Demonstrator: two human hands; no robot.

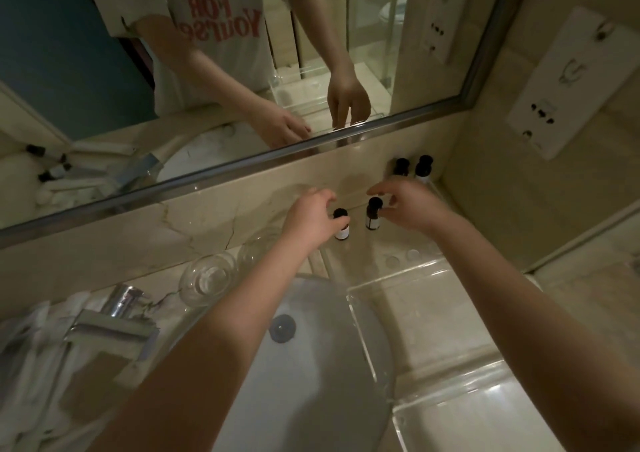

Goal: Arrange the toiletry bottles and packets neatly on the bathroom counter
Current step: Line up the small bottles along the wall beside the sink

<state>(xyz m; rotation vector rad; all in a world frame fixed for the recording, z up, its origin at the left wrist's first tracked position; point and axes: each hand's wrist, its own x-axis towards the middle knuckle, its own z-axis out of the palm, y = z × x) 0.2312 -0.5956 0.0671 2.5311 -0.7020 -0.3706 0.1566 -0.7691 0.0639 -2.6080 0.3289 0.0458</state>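
Right now I see the left hand [311,217] curled round a small bottle [341,228] that stands upright on the counter [363,251]. Just to that hand's right, the right hand [407,205] pinches a second bottle [373,217] near its dark cap, also upright. Beyond the right hand, a third bottle [401,167] and a fourth bottle [423,166] stand side by side below the mirror [381,35]. A glass [207,278] sits nearer me, left of the left hand.
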